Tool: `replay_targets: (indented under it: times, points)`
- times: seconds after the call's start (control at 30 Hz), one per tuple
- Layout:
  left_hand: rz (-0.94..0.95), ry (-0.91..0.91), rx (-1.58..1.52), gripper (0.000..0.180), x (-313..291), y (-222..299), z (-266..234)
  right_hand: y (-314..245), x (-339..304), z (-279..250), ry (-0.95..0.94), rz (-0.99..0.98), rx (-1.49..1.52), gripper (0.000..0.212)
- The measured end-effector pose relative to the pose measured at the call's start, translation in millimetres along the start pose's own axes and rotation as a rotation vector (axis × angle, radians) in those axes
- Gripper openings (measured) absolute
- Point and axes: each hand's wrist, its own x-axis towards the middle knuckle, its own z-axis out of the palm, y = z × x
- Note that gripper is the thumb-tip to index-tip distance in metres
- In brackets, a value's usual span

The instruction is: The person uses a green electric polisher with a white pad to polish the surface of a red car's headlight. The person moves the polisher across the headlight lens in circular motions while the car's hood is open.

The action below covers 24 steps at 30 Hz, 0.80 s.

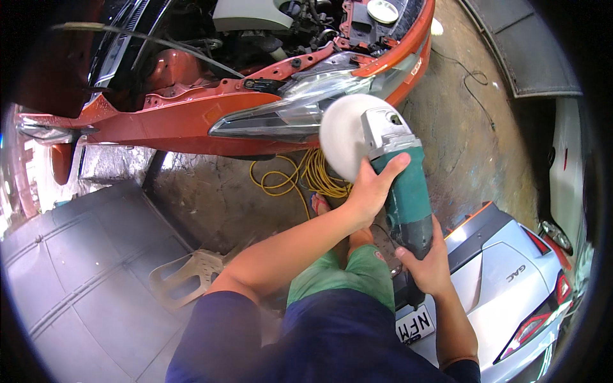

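Both my hands are on a green and black polisher [408,185] with a silver gear head and a round white pad [343,135]. My left hand [370,191] is closed around the body just behind the gear head, its thumb lying along the green casing. My right hand [426,263] grips the black rear handle. The pad is tilted and overlaps the front end of an orange car's headlight [274,120] in the head view; whether it touches is unclear. Around the headlight is the orange fender [159,121], below the raised hood's engine bay.
A coiled yellow hose [316,175] lies on the floor beside my foot. Close behind on the right stands a silver car [491,281]. A beige plastic stool [185,277] and grey panels [96,268] are on the left. A dark cord [469,73] runs across the floor.
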Motion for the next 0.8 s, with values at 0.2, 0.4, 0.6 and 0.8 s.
replay_targets:
  times: [0.2, 0.4, 0.6, 0.8]
  points:
    - [-0.017, 0.085, -0.024, 0.075, -12.3, 26.1, -15.1, -35.4, -1.4, 10.2, -0.151, 0.144, 0.105, 0.101]
    - [0.009, 0.229, -0.133, 0.059, -57.2, 66.2, -67.3, -41.2, 5.7, 54.5, -0.308, -0.137, -0.028, 0.102]
    - [-0.006, 0.269, -0.071, 0.081, -46.4, 78.6, -49.7, -70.9, 13.1, 40.2, -0.310, -0.165, -0.057, 0.101]
    - [0.034, 0.168, -0.191, 0.068, 12.4, 48.1, 14.7, -82.0, 13.8, 1.3, -0.145, 0.083, 0.178, 0.092]
